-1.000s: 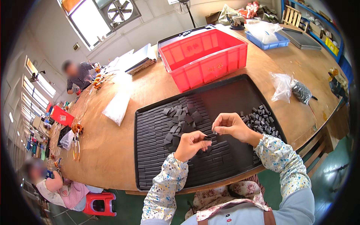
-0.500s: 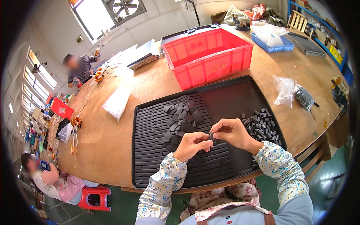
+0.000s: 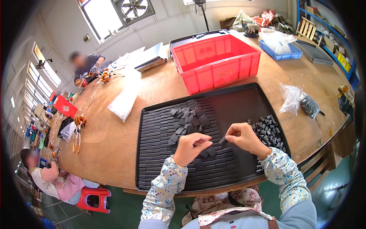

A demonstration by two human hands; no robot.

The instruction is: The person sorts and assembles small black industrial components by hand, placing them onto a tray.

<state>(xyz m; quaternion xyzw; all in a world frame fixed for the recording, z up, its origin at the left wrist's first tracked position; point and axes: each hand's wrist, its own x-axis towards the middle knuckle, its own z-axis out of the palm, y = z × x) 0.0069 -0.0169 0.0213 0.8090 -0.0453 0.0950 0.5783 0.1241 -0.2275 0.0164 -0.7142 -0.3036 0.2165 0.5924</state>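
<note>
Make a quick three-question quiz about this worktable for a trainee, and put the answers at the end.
1. Which of the wearer's hands has a small dark piece between finger and thumb?
2. True or false: the red crate stands beyond the black tray, as the wearer sees it.
3. Where is the heap of short dark tubes?
A) tray's left side
B) tray's right side
C) inside the crate

Key: 1. right hand; 2. true; 3. B

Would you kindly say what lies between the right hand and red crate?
Between the right hand and red crate, the head view shows bare black tray and its rim.
</note>
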